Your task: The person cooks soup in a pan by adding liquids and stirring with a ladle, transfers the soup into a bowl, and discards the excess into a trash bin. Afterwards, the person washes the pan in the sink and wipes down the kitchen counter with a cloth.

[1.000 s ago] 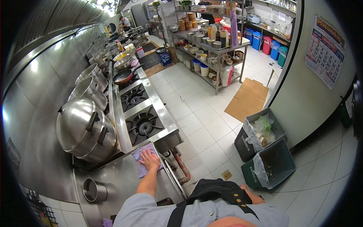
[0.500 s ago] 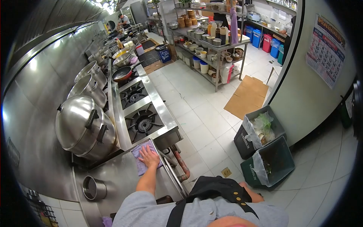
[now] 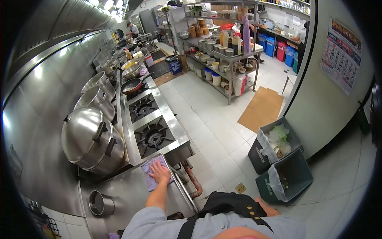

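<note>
My left hand (image 3: pixel 160 173) lies flat with its fingers spread on a purple cloth (image 3: pixel 152 184). The cloth rests on the steel counter (image 3: pixel 131 199), at the corner beside the stove. Only the forearm of my right side (image 3: pixel 267 208) shows past the black apron, and the right hand itself is hidden. On the same counter, to the left, stands a small steel pot (image 3: pixel 101 203). Behind the cloth is a stove burner (image 3: pixel 154 138) with nothing on it. A large lidded steamer pot (image 3: pixel 93 139) stands left of the burner.
A black frying pan (image 3: pixel 131 85) sits on the far burner. Two lined bins (image 3: pixel 285 175) stand on the floor at the right, near a cardboard sheet (image 3: pixel 261 109). Steel shelving (image 3: pixel 223 55) holds containers. A co-worker (image 3: pixel 133 30) is at the far end; others are partly visible behind the shelving.
The camera view has shifted slightly, so the counter and pots appear a little lower and further right. My left hand stays flat on the cloth. More of the people behind the shelving shows.
</note>
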